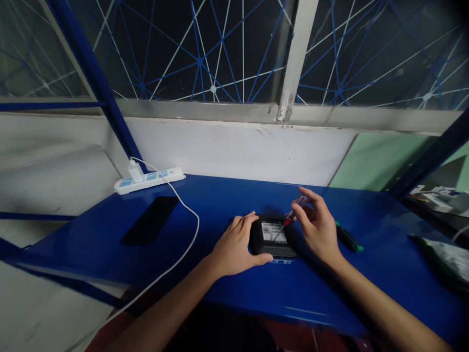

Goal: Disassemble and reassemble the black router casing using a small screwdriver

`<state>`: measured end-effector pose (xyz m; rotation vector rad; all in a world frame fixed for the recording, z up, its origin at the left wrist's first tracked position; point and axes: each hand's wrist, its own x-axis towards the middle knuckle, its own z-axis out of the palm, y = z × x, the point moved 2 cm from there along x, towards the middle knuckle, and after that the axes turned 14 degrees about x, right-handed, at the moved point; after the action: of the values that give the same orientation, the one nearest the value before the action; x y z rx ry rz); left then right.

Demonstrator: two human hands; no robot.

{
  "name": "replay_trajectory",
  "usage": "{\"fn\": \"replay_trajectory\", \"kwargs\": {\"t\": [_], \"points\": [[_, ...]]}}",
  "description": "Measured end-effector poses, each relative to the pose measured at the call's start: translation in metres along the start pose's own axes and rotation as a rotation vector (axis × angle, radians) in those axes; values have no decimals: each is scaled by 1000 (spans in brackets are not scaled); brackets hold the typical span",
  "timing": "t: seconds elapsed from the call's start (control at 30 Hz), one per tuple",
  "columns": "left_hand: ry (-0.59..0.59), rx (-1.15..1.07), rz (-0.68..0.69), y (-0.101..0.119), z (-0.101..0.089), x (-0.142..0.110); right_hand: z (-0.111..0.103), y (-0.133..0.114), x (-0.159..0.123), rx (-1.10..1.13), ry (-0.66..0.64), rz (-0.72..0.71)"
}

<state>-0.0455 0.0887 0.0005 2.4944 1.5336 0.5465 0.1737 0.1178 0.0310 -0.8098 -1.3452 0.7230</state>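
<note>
Here — right hand (319, 227) bent round screwdriver (288, 220)

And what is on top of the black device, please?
On the black device is a pale label, its print too small to read. The screwdriver, held in the right hand, points onto it. The left hand hides part of the device's left edge.

Left hand (234, 248) curves palm down; right hand (318, 230) pinches.
</note>
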Motion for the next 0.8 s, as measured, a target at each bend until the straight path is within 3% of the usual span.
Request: {"fn": "replay_trajectory", "kwargs": {"t": [0.6, 0.8], "points": [[1, 58, 2, 5, 0, 2, 14, 9, -8, 23, -84, -14], [5, 52, 5, 6, 0, 2, 11, 9, -3, 90, -41, -83]]}}
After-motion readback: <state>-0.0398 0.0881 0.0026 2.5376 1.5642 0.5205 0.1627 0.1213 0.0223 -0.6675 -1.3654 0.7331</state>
